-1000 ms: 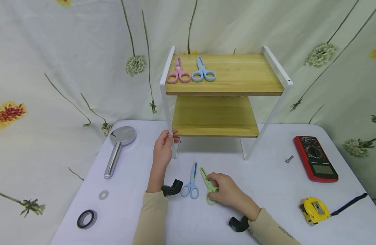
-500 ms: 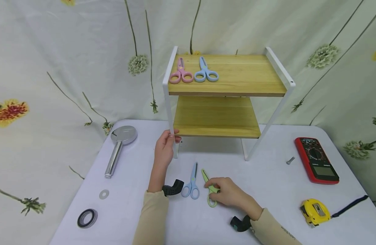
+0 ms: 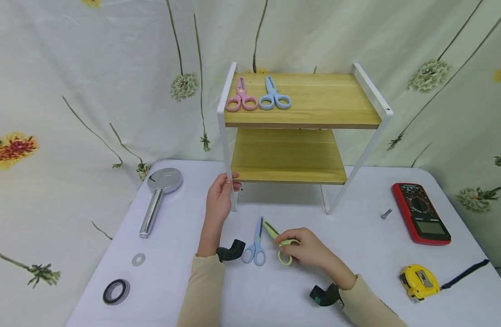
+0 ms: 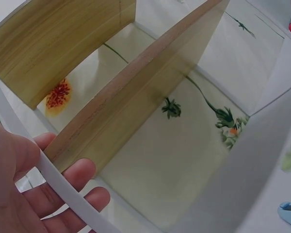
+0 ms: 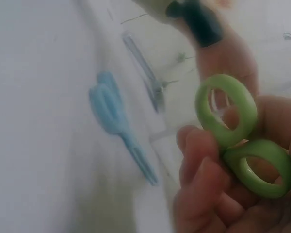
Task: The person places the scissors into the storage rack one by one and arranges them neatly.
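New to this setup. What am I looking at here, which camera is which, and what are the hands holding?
A person works bare-handed, wearing three cameras: one on the head looking down, one on each wrist. The left hand grips the white leg of a two-tier wooden rack; the left-wrist view shows that leg up close. The right hand pinches green scissors by the handle rings, clearest in the right-wrist view. Blue scissors lie beside them on the table. Pink scissors and another blue pair lie on the top shelf.
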